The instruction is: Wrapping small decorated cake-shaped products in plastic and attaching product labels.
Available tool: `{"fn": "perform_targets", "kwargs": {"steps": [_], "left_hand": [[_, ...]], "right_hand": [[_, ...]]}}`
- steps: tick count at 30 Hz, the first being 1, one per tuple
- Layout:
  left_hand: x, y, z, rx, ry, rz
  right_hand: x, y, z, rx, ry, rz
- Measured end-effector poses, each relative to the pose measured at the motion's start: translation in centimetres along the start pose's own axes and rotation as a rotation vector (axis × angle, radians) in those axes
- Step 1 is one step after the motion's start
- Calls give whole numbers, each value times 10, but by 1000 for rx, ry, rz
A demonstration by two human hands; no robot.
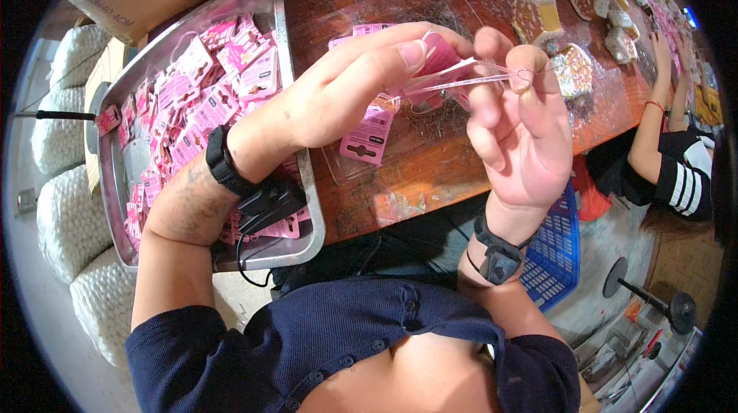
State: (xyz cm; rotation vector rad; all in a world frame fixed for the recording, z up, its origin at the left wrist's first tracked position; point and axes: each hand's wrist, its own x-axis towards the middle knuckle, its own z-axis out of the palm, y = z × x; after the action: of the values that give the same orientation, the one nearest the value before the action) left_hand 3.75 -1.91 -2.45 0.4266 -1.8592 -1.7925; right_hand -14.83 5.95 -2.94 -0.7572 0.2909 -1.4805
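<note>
Stretching between the two hands above the wooden table [430, 182], a thin clear plastic strip [470, 83] meets a pink card [438, 54] at its left end. The left hand [346, 78] grips the card under its thumb; the right hand [532, 140], palm turned up, pinches the strip's far end between thumb and finger. Below the left hand lies a pink packaging card [367, 138]; farther left, a metal tray [314, 217] holds many more pink cards [207, 109].

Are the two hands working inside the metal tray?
No, the left hand and the right hand are over the table, to the right of the tray.
</note>
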Motion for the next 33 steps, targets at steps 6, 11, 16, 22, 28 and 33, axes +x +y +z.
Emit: {"fn": "perform_targets", "kwargs": {"steps": [6,11,16,22,28,33], "left_hand": [[0,-6,-1,-26,44,6],[5,-2,-6,-131,110,-94],[0,-10,-5,181,309,-121],[6,-6,-1,166,360,-74],[4,-17,0,277,262,-60],[5,-11,3,431,392,31]], "right_hand": [[4,7,1,-77,-89,-59],[-1,-2,-1,-68,-46,-63],[-1,-8,-2,-171,24,-82],[1,-1,-3,-170,32,-86],[-3,6,5,-394,-12,-148],[-8,11,4,-715,-147,-235]]}}
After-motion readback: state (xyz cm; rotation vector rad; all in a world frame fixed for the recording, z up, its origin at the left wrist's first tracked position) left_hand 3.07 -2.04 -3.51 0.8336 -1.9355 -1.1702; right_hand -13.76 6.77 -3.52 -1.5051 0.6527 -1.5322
